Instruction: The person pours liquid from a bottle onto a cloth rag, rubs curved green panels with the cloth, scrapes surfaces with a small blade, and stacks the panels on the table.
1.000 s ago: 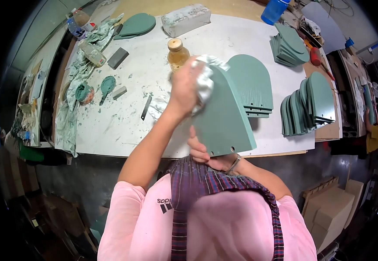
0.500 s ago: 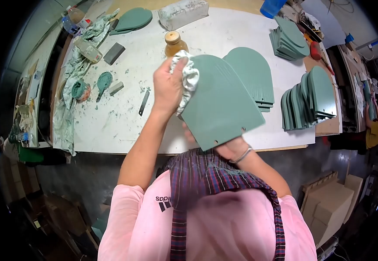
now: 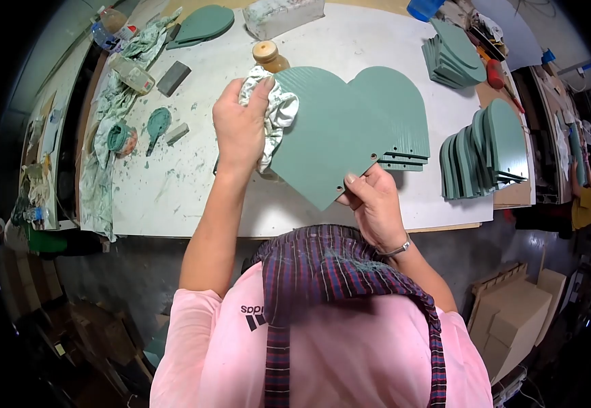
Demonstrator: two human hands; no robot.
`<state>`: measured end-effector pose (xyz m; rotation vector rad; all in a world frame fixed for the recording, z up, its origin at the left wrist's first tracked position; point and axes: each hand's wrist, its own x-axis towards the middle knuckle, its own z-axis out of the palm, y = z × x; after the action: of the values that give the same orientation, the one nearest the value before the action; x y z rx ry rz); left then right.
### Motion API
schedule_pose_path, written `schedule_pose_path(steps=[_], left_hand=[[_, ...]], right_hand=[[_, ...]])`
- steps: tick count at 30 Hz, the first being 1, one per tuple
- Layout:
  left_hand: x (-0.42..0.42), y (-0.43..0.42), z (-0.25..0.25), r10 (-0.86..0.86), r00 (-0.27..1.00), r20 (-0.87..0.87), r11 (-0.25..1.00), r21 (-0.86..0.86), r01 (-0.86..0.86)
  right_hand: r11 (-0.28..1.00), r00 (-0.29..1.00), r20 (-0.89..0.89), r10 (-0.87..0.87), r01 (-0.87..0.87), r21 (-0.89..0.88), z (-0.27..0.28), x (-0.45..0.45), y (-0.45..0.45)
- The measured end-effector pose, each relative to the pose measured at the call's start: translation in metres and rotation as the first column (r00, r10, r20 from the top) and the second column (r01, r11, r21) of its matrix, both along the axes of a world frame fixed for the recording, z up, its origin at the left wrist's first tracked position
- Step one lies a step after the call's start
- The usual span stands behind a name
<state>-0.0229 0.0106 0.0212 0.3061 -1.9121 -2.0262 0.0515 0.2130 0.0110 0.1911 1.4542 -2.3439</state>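
A green round-topped panel (image 3: 322, 129) with two small holes along its straight end is held tilted above the table. My right hand (image 3: 379, 207) grips that end near the holes, thumb on the upper face and the other fingers mostly hidden. Bunched in my left hand (image 3: 239, 129) is a white cloth (image 3: 280, 112), closed in the fingers and pressed to the panel's left edge. Behind the panel, a stack of similar green panels (image 3: 401, 109) lies on the table, partly covered by it. A jar of amber liquid (image 3: 271, 58) stands just beyond the cloth.
Further green panels stand at right (image 3: 475, 153), with another pile (image 3: 453, 58) behind. On the white table (image 3: 173, 197) are a dark sanding block (image 3: 174, 78), a putty-covered spreader (image 3: 159, 122), an open putty jar (image 3: 121, 139) and stained rags (image 3: 98, 183). Cardboard boxes (image 3: 513, 319) sit on the floor at right.
The panel has turned and shifted left and away from my body. My right hand has moved from underneath to a thumb-on-top grip at the holed end. My left hand moved left with the cloth.
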Motion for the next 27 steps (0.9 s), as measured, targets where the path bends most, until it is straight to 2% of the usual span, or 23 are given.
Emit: schedule_pose_path(steps=[3,7,9,13,16,27], left_hand=[[0.003,0.0,0.005,-0.01,0.997,-0.073,0.989,-0.15,-0.001],[0.014,0.009,0.028,-0.022,0.997,-0.074,0.969,-0.249,0.003],[0.018,0.012,0.037,-0.019,0.996,-0.083,0.929,-0.369,-0.013],[0.018,0.006,0.033,-0.034,0.994,-0.108,0.932,-0.364,-0.008],[0.019,0.005,0.035,-0.049,0.998,-0.046,0.946,-0.322,0.032],[0.022,0.006,0.025,-0.036,0.993,-0.11,0.956,-0.294,0.002]], right_hand=[[0.999,0.998,0.051,-0.027,0.029,-0.038,-0.003,0.0,-0.002],[0.995,0.988,0.14,-0.06,0.071,-0.075,-0.012,0.0,-0.007],[0.992,0.99,0.133,-0.047,0.061,-0.108,-0.013,0.002,-0.006],[0.988,0.996,0.087,-0.006,0.019,-0.153,-0.011,0.004,-0.003],[0.989,0.997,0.081,-0.003,0.015,-0.148,-0.007,0.006,-0.002],[0.991,0.996,0.086,-0.001,0.013,-0.13,-0.01,0.008,0.002]])
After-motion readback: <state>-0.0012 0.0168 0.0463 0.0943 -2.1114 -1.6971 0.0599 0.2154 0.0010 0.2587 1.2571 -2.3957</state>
